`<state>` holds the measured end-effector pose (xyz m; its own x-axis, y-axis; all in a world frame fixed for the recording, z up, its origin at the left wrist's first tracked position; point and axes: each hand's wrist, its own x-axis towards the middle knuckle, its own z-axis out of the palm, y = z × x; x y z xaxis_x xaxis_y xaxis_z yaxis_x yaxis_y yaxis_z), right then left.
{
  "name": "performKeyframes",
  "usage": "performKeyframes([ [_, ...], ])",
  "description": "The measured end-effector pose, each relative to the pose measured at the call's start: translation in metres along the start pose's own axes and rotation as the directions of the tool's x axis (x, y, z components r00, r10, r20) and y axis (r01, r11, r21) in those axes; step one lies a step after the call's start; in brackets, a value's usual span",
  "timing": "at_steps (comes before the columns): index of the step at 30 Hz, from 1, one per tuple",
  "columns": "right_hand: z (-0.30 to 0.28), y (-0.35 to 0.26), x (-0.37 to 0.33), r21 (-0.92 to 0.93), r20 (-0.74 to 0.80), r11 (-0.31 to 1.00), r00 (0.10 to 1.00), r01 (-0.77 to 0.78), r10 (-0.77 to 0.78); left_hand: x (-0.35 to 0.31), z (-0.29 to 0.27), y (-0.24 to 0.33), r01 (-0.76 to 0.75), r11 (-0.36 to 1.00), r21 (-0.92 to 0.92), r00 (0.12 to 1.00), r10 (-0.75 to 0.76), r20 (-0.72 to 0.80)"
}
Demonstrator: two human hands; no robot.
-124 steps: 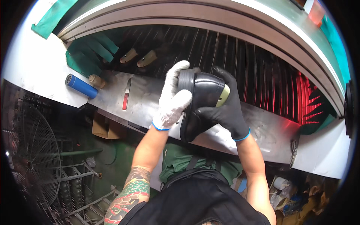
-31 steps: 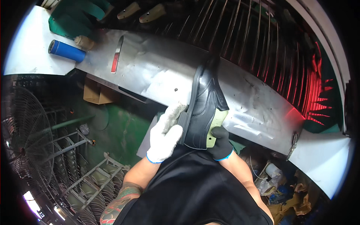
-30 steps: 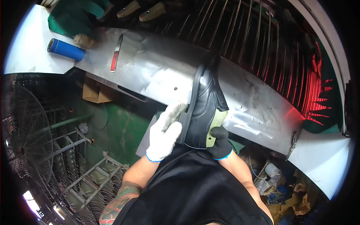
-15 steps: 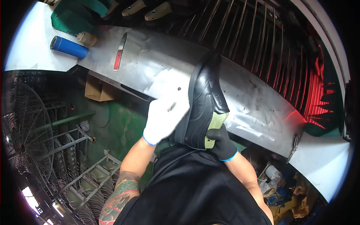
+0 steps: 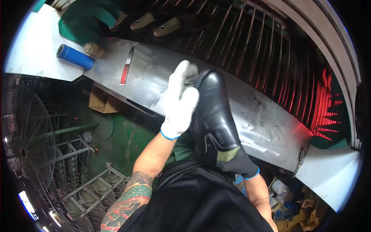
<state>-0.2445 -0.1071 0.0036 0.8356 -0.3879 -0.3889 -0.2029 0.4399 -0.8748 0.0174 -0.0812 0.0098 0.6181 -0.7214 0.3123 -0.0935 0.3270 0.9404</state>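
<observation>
The left hand (gloved) has moved forward beside the shoe.

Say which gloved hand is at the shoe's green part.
The right hand, gloved in black. The left hand, gloved in white, is beside the front half of the shoe.

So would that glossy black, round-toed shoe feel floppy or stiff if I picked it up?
Probably stiff: a solid-looking, pale green form sits inside the glossy black, round-toed shoe. That filling may also make it heavier than a bare shoe. Its smooth shine suggests it could be a little slippery.
</observation>
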Motion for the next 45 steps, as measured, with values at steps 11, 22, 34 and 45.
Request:
performKeyframes([
  [11,0.015,-0.037,0.000,-0.839,0.063,0.458,0.888,0.295,-0.456,0.027,-0.031,0.013,0.414,0.687,-0.598,0.776,0.078,0.626],
  [22,-0.032,-0.027,0.002,-0.338,0.013,0.916,0.975,0.214,-0.223,0.037,0.000,0.034,0.281,0.780,-0.559,0.864,0.049,0.502],
  [34,0.021,-0.017,0.010,-0.539,-0.014,0.788,0.932,0.298,-0.361,-0.103,-0.030,0.039,0.741,0.524,-0.420,0.661,-0.679,0.318],
  [45,-0.013,-0.018,0.088,-0.173,-0.291,0.984,0.952,0.045,-0.094,-0.094,-0.057,0.040,0.777,0.612,-0.146,0.610,-0.676,0.413],
])
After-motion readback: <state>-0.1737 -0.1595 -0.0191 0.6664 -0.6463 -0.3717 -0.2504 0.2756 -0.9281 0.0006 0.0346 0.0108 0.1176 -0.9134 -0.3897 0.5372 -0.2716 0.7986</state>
